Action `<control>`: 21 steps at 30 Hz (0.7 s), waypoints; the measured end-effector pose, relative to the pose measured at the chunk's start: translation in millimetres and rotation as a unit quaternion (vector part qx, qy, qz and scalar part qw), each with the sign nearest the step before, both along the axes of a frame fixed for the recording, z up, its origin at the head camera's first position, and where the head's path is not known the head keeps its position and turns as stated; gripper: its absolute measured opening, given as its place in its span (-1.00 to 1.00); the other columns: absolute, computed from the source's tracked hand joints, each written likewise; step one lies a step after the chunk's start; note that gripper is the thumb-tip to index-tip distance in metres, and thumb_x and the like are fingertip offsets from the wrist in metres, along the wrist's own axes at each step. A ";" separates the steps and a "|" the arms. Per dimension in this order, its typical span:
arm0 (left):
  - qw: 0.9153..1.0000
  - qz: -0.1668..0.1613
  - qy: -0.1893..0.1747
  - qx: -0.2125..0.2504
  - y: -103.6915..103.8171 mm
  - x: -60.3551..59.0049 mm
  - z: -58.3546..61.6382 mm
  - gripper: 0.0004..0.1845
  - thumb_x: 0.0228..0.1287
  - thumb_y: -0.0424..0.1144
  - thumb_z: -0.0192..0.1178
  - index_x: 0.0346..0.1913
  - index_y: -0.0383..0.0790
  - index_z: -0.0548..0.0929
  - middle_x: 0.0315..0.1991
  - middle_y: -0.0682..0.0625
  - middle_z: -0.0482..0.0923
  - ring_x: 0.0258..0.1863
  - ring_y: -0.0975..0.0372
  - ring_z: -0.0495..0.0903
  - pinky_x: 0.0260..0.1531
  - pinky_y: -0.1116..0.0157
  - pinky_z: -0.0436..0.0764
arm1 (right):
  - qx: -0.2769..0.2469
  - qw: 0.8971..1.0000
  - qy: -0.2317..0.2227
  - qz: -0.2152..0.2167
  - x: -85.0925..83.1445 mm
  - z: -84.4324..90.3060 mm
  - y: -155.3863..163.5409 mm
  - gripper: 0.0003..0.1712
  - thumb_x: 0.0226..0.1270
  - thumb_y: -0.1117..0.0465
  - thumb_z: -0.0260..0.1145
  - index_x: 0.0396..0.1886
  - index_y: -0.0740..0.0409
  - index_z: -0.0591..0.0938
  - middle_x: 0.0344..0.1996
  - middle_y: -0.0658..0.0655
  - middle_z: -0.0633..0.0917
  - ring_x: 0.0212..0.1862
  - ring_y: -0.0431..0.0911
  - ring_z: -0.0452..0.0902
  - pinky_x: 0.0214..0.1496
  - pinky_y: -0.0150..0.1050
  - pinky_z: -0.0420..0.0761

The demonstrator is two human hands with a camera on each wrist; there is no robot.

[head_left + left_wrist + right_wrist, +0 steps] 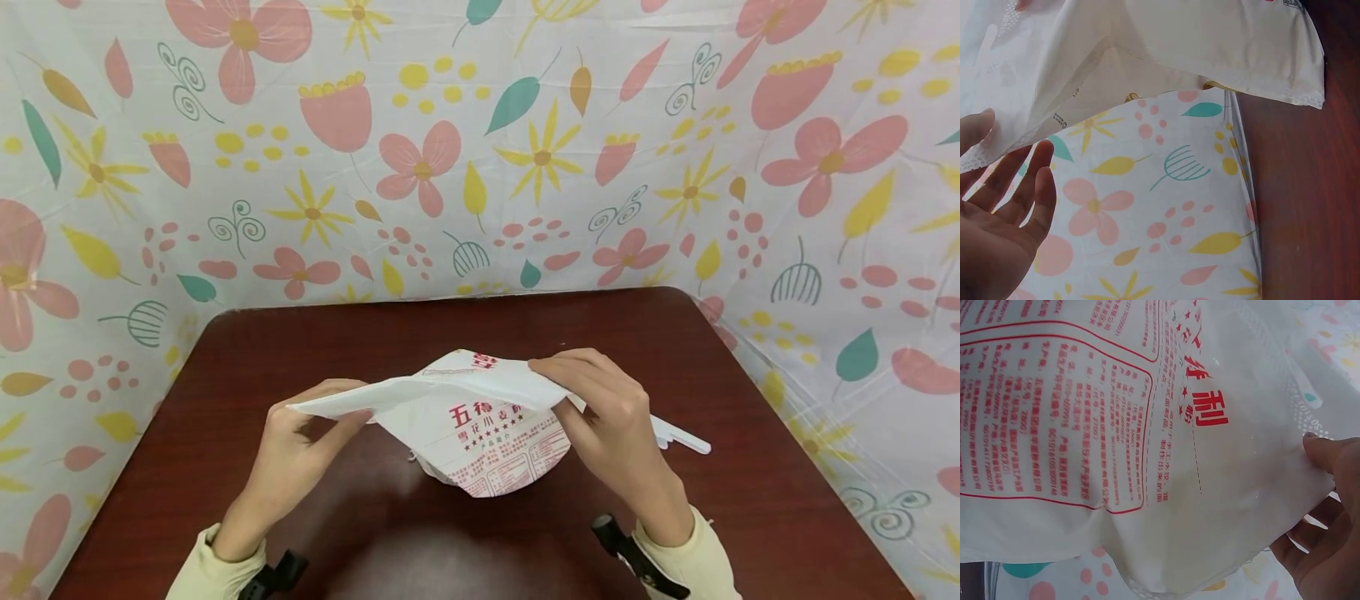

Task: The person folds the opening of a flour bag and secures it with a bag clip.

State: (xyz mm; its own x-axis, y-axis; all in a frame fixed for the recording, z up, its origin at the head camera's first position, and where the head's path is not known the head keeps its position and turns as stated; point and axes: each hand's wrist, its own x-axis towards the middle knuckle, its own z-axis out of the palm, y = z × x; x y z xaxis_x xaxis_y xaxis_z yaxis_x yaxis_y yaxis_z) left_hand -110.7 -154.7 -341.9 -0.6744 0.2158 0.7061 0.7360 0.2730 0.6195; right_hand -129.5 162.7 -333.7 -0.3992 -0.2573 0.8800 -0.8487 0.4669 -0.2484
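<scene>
A white flour bag [502,446] with red Chinese print is above the middle of the dark table, its top edge stretched between both hands. My left hand [288,458] pinches the left corner of that edge between thumb and fingers. At the opposite corner, my right hand [611,417] holds the edge with the thumb below and the fingers over it. Dense red text on the bag [1054,412] fills much of the right wrist view. The left wrist view shows a fold of the plain pale side of the bag [1210,37]. What the bag contains is hidden.
A long white plastic piece [681,436] lies on the table [750,508] just beyond the right hand, partly hidden by it. A flower-patterned curtain [420,233] surrounds the back and sides of the table.
</scene>
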 end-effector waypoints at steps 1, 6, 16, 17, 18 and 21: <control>1.000 0.003 0.000 0.000 0.3 -0.3 1.0 -0.61 0.01 -0.70 0.32 -0.10 -0.30 0.73 -0.20 -0.10 0.71 -0.25 0.27 0.69 -0.19 0.47 0.58 | -0.001 1.000 -0.001 -0.001 -0.6 0.5 0.1 -0.75 0.47 0.16 0.24 -0.13 0.21 0.77 -0.27 0.06 0.78 -0.17 -0.04 0.64 0.00 -0.41 0.52; 1.000 0.015 0.002 0.000 3.6 -1.8 7.0 -0.64 0.05 -0.67 0.32 -0.13 -0.25 0.75 -0.23 -0.04 0.73 -0.31 0.29 0.68 -0.25 0.47 0.57 | -0.010 1.000 -0.011 -0.003 -3.2 2.6 2.3 -0.82 0.39 0.25 0.30 -0.14 0.21 0.77 -0.28 0.06 0.77 -0.18 -0.05 0.64 -0.14 -0.47 0.52; 0.999 0.031 0.005 0.006 5.0 -15.2 4.1 -0.78 0.16 -0.57 0.32 -0.19 -0.24 0.75 -0.34 -0.08 0.73 -0.40 0.32 0.64 -0.36 0.47 0.53 | -0.034 0.999 -0.034 -0.002 -7.5 5.0 7.7 -0.75 0.14 0.48 0.36 -0.19 0.21 0.79 -0.30 0.07 0.76 -0.27 -0.15 0.60 -0.44 -0.46 0.36; 0.999 0.032 0.005 0.007 4.3 -17.7 1.9 -0.78 0.17 -0.55 0.33 -0.19 -0.23 0.76 -0.34 -0.08 0.73 -0.40 0.32 0.64 -0.36 0.47 0.54 | -0.037 0.999 -0.036 -0.001 -8.0 4.8 8.3 -0.75 0.13 0.49 0.36 -0.20 0.21 0.79 -0.31 0.07 0.76 -0.29 -0.17 0.59 -0.43 -0.45 0.37; 0.999 0.033 0.005 0.008 3.7 -20.2 -0.1 -0.79 0.17 -0.54 0.33 -0.18 -0.21 0.76 -0.34 -0.07 0.73 -0.40 0.32 0.63 -0.36 0.46 0.53 | -0.038 0.999 -0.037 -0.002 -8.5 4.5 9.0 -0.75 0.13 0.49 0.36 -0.21 0.20 0.79 -0.31 0.07 0.76 -0.32 -0.19 0.57 -0.43 -0.45 0.36; 0.999 0.039 0.004 0.012 2.8 -26.7 -4.0 -0.74 0.17 -0.54 0.34 -0.14 -0.19 0.77 -0.29 -0.03 0.75 -0.35 0.31 0.67 -0.33 0.45 0.56 | -0.043 0.998 -0.042 -0.004 -10.5 4.4 11.9 -0.76 0.16 0.49 0.35 -0.23 0.17 0.79 -0.33 0.07 0.77 -0.40 -0.25 0.49 -0.47 -0.46 0.31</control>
State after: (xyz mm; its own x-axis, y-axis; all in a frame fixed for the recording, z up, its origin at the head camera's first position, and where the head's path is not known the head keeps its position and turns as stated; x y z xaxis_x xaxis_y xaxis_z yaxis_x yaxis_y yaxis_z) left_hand -137.4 -151.9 -345.9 -0.6828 0.1456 0.7159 0.7181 0.3137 0.6212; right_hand -140.0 174.6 -329.3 -0.4737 -0.1794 0.8622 -0.8197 0.4478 -0.3572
